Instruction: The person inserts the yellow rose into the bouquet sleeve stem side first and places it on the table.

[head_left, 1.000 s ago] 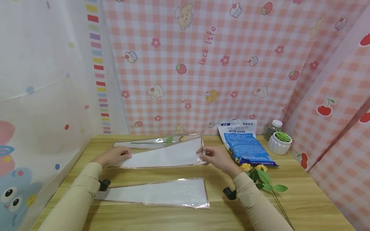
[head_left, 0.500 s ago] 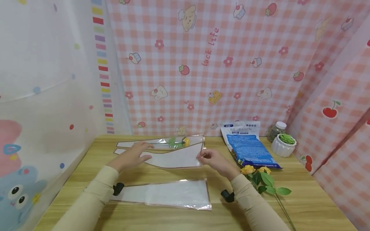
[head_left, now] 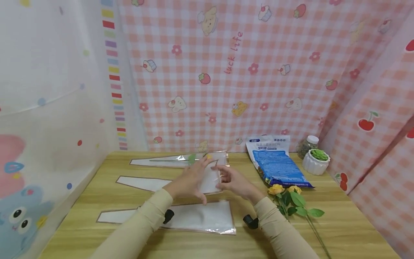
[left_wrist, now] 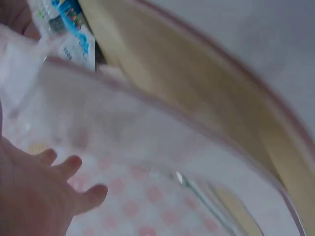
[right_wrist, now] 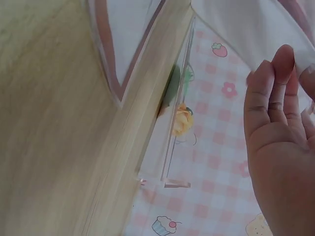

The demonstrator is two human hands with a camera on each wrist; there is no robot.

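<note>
A tapered white flower sleeve (head_left: 142, 182) with a brown border lies in the middle of the table, its wide end lifted. My right hand (head_left: 234, 182) pinches that wide end between thumb and fingers, as the right wrist view shows of the hand (right_wrist: 280, 128). My left hand (head_left: 191, 180) reaches over the sleeve near its wide end; its fingers are spread in the left wrist view, beside the raised sleeve (left_wrist: 118, 113). Whether the left hand touches it, I cannot tell. Behind lies another sleeve (head_left: 139, 162) holding a yellow rose (right_wrist: 183, 121), and a third sleeve (head_left: 213, 216) lies in front.
On the right, two yellow roses (head_left: 276, 189) with green leaves lie on the wooden table (head_left: 258, 244). Beyond them are a blue and white bag (head_left: 275, 163), a white potted succulent (head_left: 316, 163) and a lidded jar (head_left: 305, 145). A checked curtain (head_left: 194, 90) hangs behind.
My left hand has let go of the narrow end of the middle sleeve and moved right, to the wide end. The right hand keeps its pinch; the sleeve's narrow end has come down on the table.
</note>
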